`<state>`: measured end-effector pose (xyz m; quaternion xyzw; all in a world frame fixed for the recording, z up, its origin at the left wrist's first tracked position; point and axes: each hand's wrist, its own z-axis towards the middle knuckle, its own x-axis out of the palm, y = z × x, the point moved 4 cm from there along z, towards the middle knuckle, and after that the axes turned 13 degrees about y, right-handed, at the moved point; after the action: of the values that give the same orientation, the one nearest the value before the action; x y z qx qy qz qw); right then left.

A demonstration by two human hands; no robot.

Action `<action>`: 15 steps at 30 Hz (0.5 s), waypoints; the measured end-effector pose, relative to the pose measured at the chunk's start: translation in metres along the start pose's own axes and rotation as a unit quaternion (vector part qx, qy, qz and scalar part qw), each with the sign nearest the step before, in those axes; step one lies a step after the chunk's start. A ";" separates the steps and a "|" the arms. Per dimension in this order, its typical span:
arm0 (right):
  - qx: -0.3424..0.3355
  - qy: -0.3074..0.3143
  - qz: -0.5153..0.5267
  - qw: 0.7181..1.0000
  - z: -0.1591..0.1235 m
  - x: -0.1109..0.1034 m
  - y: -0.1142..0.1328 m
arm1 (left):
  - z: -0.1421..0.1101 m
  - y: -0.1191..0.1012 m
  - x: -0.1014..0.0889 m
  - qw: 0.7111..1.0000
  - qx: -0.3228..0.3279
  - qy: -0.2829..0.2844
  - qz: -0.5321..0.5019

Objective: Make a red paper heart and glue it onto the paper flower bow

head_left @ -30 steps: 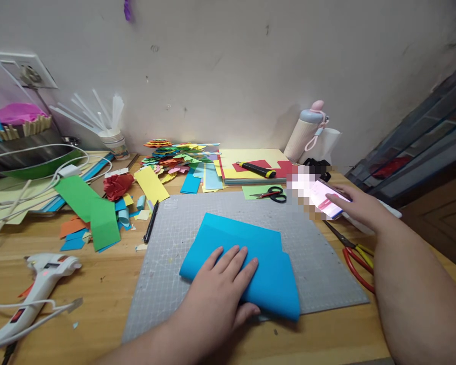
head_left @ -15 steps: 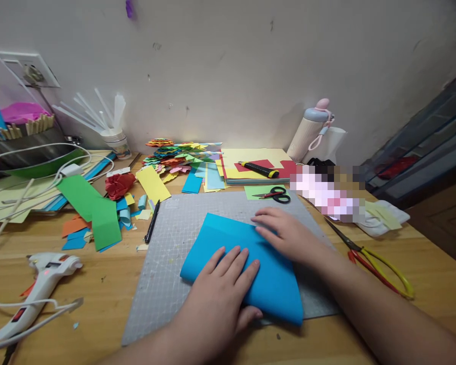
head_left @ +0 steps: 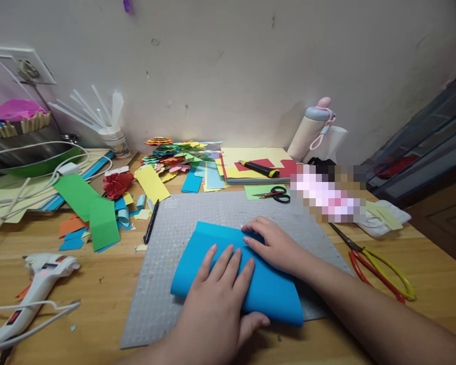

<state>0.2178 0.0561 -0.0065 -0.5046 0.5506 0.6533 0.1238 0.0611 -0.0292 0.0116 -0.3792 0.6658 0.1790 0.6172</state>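
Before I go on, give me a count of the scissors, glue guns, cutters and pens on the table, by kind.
Scissors: 2
Glue gun: 1
Cutter: 1
Pen: 1
Total: 5

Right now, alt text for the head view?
Two bare hands, left and right, rest on folded blue paper on a gray cutting mat. Around them on a wooden table: glue gun, scissors, paper scraps; behind, a utility knife and bottle.
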 end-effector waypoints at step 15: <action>-0.071 0.075 -0.013 0.995 -0.005 -0.012 -0.006 | 0.004 0.010 0.006 0.999 -0.043 0.023 -0.016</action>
<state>0.2303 0.0588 0.0005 -0.5669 0.5040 0.6494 0.0542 0.0570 -0.0217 0.0033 -0.4198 0.6652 0.1885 0.5880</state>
